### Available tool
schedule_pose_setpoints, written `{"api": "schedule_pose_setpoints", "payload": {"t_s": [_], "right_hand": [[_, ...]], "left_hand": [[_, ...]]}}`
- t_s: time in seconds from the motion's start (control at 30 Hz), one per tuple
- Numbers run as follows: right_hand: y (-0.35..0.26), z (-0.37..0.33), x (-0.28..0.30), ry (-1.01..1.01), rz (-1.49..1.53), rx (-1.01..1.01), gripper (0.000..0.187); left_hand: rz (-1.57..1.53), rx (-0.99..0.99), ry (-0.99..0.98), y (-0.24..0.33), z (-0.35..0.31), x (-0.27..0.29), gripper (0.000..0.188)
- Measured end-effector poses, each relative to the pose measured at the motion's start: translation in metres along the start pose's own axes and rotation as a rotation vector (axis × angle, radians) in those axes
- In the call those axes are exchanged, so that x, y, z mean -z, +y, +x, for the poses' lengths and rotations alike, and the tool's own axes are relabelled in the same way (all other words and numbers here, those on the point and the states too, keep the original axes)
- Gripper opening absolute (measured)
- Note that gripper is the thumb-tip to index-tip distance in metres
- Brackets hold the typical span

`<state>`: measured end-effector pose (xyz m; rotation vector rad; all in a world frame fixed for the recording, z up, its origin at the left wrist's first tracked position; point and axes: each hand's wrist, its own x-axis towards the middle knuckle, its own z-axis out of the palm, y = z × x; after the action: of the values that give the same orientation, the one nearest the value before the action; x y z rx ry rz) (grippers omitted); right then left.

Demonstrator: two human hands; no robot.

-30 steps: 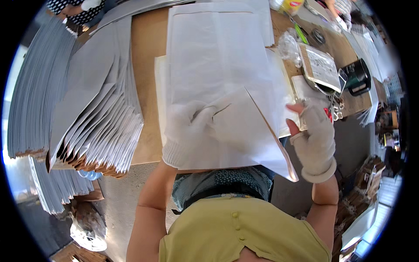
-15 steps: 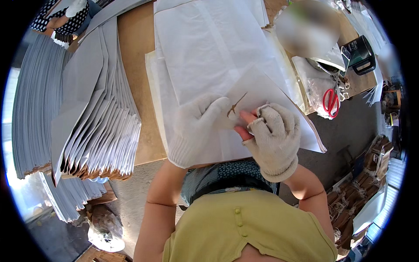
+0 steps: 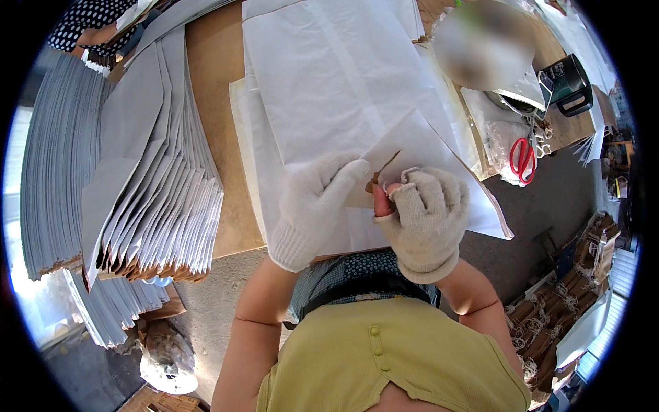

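Note:
White paper (image 3: 412, 137) lies in front of me, its near corner folded up. A slit in this fold shows brown inside. My left hand (image 3: 317, 196), in a white knit glove, closes on the paper left of the slit, thumb on top; its other fingers are partly hidden. My right hand (image 3: 429, 216) wears a beige knit glove that leaves the thumb and a fingertip bare. Those bare tips pinch together at the slit's near end, on the paper's torn edge. Larger white paper sheets (image 3: 316, 75) lie beneath and beyond both hands.
Fanned grey-white paper stacks (image 3: 144, 185) rise at the left. Red-handled scissors (image 3: 523, 161), a dark mug (image 3: 568, 84) and a blurred round thing (image 3: 484, 44) are at the right of the table (image 3: 214, 103). Another person's arm (image 3: 99, 34) shows far left.
My right thumb and fingertip have come together at the slit, where they were apart. The paper's folded corner and my left hand have shifted slightly right.

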<state>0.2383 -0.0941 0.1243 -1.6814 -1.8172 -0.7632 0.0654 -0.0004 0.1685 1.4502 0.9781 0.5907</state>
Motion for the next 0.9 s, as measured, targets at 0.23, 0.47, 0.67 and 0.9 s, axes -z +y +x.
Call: {"api": "schedule_pose_setpoints", "payload": {"t_s": [0.23,0.47,0.67,0.9], "right_hand": [[-0.014,0.017,-0.001,-0.027,0.380,0.060,0.021],[0.019,0.009,0.080,-0.229,0.810,-0.695,0.018],[0.094,0.009,0.059,-0.595,0.498,-0.681,0.025],[0.119,-0.024,-0.017,-0.982,0.241,-0.467,0.040]], "left_hand": [[-0.143,0.027,-0.026,-0.020,0.004,0.007,0.027],[0.035,-0.346,-0.461,-0.077,-0.021,0.072,0.021],[-0.177,-0.071,-0.228,-0.114,-0.051,0.083,0.020],[-0.252,0.089,0.084,-0.118,-0.038,0.085,0.023]]}}
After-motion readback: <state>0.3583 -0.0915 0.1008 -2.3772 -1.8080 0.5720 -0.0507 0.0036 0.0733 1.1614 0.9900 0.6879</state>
